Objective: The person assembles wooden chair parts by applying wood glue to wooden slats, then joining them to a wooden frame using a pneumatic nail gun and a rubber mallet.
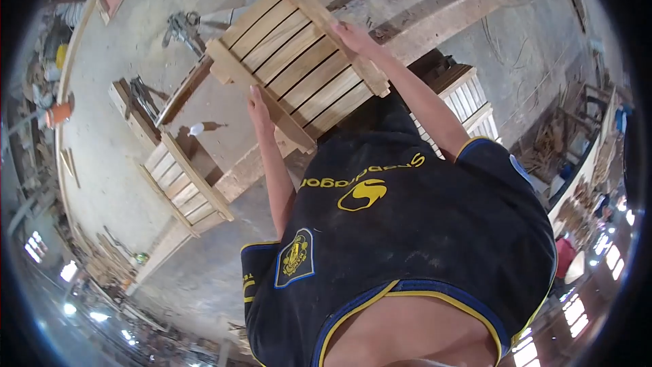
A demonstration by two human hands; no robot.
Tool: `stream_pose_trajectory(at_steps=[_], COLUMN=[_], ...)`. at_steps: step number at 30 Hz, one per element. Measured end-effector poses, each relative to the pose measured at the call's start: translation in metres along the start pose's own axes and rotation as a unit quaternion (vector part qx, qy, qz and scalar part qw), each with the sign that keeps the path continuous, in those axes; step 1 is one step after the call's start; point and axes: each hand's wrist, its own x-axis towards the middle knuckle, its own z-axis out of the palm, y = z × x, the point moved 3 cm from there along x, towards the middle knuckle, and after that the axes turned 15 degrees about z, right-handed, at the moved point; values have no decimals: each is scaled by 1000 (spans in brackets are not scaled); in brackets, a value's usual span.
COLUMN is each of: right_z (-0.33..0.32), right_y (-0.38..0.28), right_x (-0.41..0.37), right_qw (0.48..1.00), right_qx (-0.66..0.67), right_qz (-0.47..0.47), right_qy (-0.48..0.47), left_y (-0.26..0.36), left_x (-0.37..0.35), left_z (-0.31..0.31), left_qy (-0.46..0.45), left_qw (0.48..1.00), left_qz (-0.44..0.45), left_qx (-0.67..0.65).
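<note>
A slatted wooden panel [299, 54] with a rail along each long side lies tilted across the upper middle, in front of my body. My left hand [259, 110] grips its left rail, with the thumb along the wood and the other fingers mostly hidden. On the opposite side, my right hand [354, 38] holds the right rail near its middle. Dark gaps show between the pale slats. The panel's near end is close to my dark shirt.
A wooden bench beam [441, 27] runs diagonally beneath the panel. Smaller slatted pieces stand at left [183, 187] and right [468, 98]. A metal tool [182, 29], a white bulb-like object [197, 128] and an orange container [58, 115] are at left.
</note>
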Motion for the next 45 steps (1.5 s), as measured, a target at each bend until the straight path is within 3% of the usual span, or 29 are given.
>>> stream_pose_trajectory(at_steps=[4, 6, 7, 9, 10, 12, 13, 14, 16, 17, 19, 22, 24, 27, 29, 30, 32, 33, 34, 36, 37, 39, 40, 42, 43, 44, 45], right_z=[-14, -35, -46, -87, -110, -169, -201, -225, -287, -307, -345, -392, -423, -464, -486, -491, -507, -511, -515, -502, -489, -456, -435, -400, -390, -386, -381], right_y=[14, 21, 39, 54, 68, 92, 107, 120, 146, 157, 175, 172, 160, 127, 127, 142, 167, 160, 139, 101, 83, 46, 36, 8, -11, -26, -38], right_x=[-16, -48, -68, -77, -78, -86, -84, -86, -66, -52, -20, 30, 59, 73, 88, 99, 119, 120, 117, 136, 158, 207, 242, 296, 310, 316, 317], right_qw=[995, 981, 980, 947, 945, 954, 968, 967, 998, 997, 998, 990, 989, 990, 992, 993, 992, 987, 991, 971, 972, 961, 947, 920, 905, 909, 878], right_qx=[-82, -144, -139, -130, -123, -144, -99, -109, 21, 9, 38, 111, 106, 86, 41, 55, 93, 155, 129, 193, 175, 189, 225, 278, 296, 286, 355], right_qz=[-18, -112, -109, -262, -263, -205, -187, -189, -63, -76, 3, -24, -60, -77, -99, -91, -70, -25, 12, 98, 84, 82, 99, 174, 227, 218, 204], right_qy=[-62, -69, -87, -131, -153, -167, -132, -130, 2, 7, 47, 77, 81, 84, 67, 53, 38, -14, -33, -103, -133, -187, -206, -215, -204, -213, -249], left_y=[19, 5, 3, 17, 31, 80, 95, 109, 115, 103, 97, 100, 78, 46, 28, 24, 16, 39, 21, 4, 15, 32, 37, 43, 49, 54, 60], left_x=[-1, 5, -9, -6, -18, -59, -69, -77, -75, -63, -49, -25, 21, 98, 143, 157, 171, 157, 146, 154, 149, 140, 140, 139, 136, 128, 117], left_z=[5, -10, -23, -19, 0, 66, 101, 129, 193, 209, 270, 380, 434, 505, 547, 567, 607, 619, 625, 624, 623, 624, 619, 618, 619, 624, 629], left_qy=[51, 70, 80, 148, 143, 324, 347, 351, 281, 233, 202, 104, 65, 49, 24, 32, 152, 138, 153, 233, 250, 186, 198, 121, 139, 147, 151], left_qw=[987, 976, 972, 927, 920, 764, 754, 758, 854, 873, 886, 930, 925, 930, 910, 917, 878, 894, 899, 832, 829, 875, 871, 889, 889, 881, 872], left_qz=[-46, 41, 32, 19, 19, 191, 226, 221, 213, 267, 273, 217, 243, 215, 134, 133, 66, 12, -8, 91, 88, 72, 70, 69, 71, 99, 124], left_qx=[143, 204, 218, 345, 364, 525, 511, 503, 383, 336, 317, 277, 284, 294, 391, 375, 448, 426, 409, 496, 493, 441, 444, 435, 431, 439, 449])
